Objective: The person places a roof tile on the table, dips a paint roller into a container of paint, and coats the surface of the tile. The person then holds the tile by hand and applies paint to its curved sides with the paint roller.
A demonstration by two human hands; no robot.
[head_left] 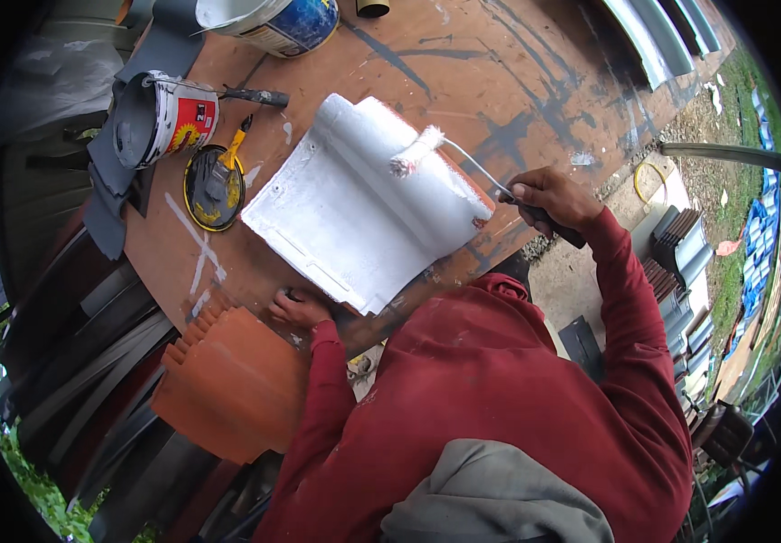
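Observation:
My right hand is closed round the dark handle of a small paint roller. The roller's white fluffy sleeve rests on the raised curve of a roof tile, whose top is coated in wet-looking white paint. Bare orange shows along the tile's right edge. Just off the tile's near left edge, my left hand lies at the tabletop with curled fingers. A small dark spot shows between its thumb and fingers, too small to name. Beside that wrist stands a stack of unpainted orange roof tiles.
A brown, paint-streaked table carries a tub of grey paint, a white-and-blue bucket and a black lid with a yellow-handled brush. Grey tiles lie at the far right; more tiles are stacked on the ground.

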